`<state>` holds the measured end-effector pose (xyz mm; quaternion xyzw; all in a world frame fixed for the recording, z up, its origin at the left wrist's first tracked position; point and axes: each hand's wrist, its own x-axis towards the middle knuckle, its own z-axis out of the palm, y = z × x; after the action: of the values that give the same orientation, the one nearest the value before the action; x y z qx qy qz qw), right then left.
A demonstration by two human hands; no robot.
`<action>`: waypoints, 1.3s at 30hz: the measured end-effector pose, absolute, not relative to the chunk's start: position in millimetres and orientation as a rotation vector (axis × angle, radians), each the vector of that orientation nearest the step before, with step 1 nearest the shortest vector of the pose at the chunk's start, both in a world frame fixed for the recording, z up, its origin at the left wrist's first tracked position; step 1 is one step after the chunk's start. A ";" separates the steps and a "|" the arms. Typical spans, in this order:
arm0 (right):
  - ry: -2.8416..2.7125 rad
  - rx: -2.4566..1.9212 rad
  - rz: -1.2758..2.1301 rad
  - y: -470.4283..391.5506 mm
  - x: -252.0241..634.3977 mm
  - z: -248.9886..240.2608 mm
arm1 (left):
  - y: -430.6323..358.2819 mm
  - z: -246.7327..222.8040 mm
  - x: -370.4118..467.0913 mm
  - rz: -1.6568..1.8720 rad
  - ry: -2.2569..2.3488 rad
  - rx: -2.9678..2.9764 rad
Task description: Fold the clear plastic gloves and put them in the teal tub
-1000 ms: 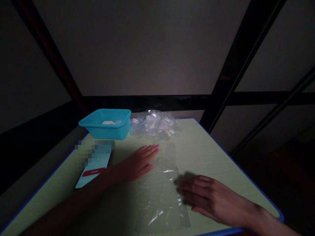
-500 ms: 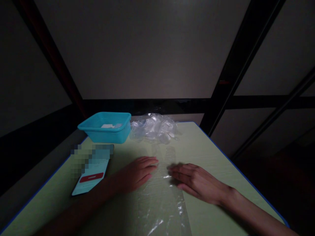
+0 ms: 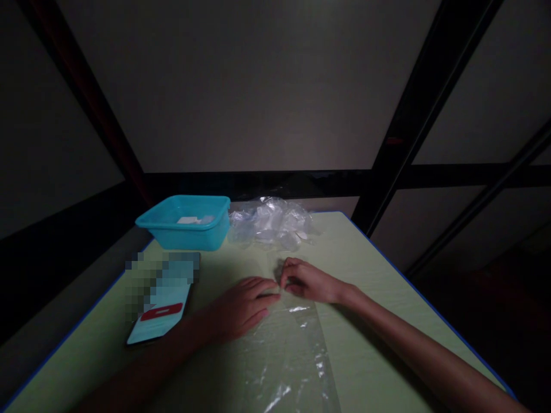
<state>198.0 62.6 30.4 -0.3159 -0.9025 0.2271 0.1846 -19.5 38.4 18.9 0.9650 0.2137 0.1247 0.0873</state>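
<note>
A clear plastic bag (image 3: pixel 288 355) lies flat on the table in front of me, its near end running out of the bottom of the view. My left hand (image 3: pixel 246 307) rests on the bag's left side with fingers stretched out, palm down. Close by its fingertips, my right hand (image 3: pixel 309 282) is curled over the far part of the bag, thumb and fingers drawn together on the film. How much of the film is between those fingers is hard to see in the dim light.
A crumpled pile of clear plastic bags (image 3: pixel 275 223) sits at the table's far edge. Left of it stands a turquoise basin (image 3: pixel 193 238) with small white items inside. A phone (image 3: pixel 166 298) with a lit screen lies near my left forearm. Behind rises a panelled wall (image 3: pixel 258 86).
My right hand has moved up and left toward my left fingertips. Its fingers, flat before, are now bent and closed on the bag. The left hand has barely shifted.
</note>
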 end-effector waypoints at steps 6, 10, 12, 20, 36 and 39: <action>-2.524 -0.852 0.693 62.2 195.7 31.6 | 39.9 13.5 -20.5 0.364 0.639 2.881; -2.474 -0.920 0.682 61.7 192.6 24.8 | 40.3 12.0 -20.0 0.360 0.654 2.885; -2.451 -0.956 0.673 61.6 191.7 22.5 | 40.0 12.6 -19.5 0.360 0.651 2.873; -2.406 -1.007 0.669 60.8 190.9 21.2 | 36.7 15.6 -17.9 0.384 0.715 2.783; -2.382 -0.997 0.667 63.1 192.8 17.8 | 38.9 10.9 -19.2 0.386 0.654 2.847; -2.373 -1.007 0.657 62.7 192.2 17.5 | 38.9 10.7 -19.3 0.375 0.655 2.847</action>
<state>192.2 62.7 17.5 -0.3677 -0.8663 0.2399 0.2382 -19.3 38.9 10.7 0.9620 0.2212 0.1267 0.0981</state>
